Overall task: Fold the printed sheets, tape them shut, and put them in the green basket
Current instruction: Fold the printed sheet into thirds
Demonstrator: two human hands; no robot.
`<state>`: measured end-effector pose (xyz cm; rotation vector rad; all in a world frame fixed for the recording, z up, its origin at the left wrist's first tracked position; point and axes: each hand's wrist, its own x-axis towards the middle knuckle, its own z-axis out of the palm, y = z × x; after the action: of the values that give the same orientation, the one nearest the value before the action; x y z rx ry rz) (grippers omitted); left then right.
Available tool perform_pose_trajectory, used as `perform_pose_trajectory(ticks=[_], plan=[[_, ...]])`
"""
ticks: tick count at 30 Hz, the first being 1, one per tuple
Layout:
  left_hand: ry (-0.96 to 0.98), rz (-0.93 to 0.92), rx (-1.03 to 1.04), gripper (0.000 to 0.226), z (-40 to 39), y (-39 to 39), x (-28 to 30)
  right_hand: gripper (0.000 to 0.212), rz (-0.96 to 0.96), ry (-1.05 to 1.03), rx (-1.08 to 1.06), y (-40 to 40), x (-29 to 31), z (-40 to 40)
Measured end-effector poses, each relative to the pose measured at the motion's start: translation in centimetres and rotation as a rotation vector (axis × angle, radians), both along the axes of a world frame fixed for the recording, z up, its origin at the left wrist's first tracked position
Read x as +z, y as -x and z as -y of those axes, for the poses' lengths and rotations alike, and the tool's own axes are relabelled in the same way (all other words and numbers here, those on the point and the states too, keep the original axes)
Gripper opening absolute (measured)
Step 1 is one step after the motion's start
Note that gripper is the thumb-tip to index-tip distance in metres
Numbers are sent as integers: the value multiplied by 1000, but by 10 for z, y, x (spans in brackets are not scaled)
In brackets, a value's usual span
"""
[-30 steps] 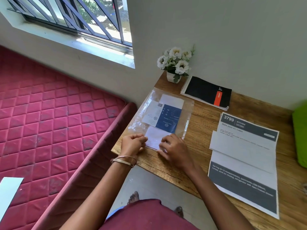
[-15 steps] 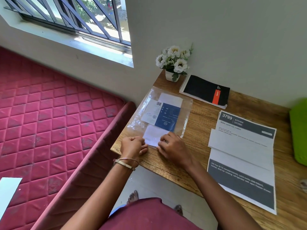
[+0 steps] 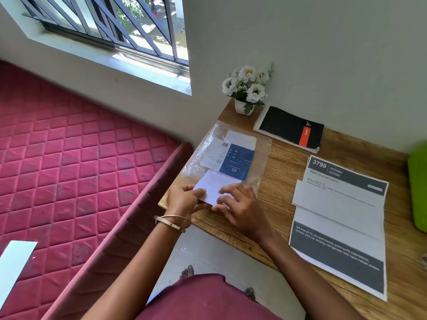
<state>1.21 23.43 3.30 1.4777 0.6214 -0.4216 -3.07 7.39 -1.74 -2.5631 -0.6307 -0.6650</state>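
A clear plastic bag [image 3: 262, 151] lies at the left end of the wooden table [image 3: 283, 174] with a blue and white printed card [image 3: 235, 162] inside. At its near end a plain white sheet [image 3: 211, 187] shows. My left hand [image 3: 183, 199] pinches that sheet's near left corner. My right hand [image 3: 241, 207] has curled fingertips on its near right edge. A large printed sheet [image 3: 342, 215] with grey bands and fold creases lies flat to the right, untouched. Only a sliver of the green basket [image 3: 419, 192] shows at the right edge.
A black spiral notebook [image 3: 290, 129] and a small pot of white flowers [image 3: 247, 91] stand at the back by the wall. A red quilted mattress [image 3: 69, 169] fills the left, with a white strip [image 3: 13, 264] on it. My feet show below the table edge.
Both hands stay at the bag's near end. The left hand has gone from resting on the edge to pinching the white sheet's corner, and the right fingers have spread over it.
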Motion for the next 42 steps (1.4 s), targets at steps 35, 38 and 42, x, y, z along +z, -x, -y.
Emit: perform_pose_trajectory(ticks=[35, 38, 42], plan=[[300, 348, -304, 17, 66, 10, 116, 63, -684, -1745, -64, 30, 100, 107], [233, 291, -422, 16, 102, 34, 90, 50, -685, -1656, -145, 46, 111, 122], [-38, 279, -646, 17, 137, 63, 62, 51, -655, -1563, -318, 62, 102, 147]])
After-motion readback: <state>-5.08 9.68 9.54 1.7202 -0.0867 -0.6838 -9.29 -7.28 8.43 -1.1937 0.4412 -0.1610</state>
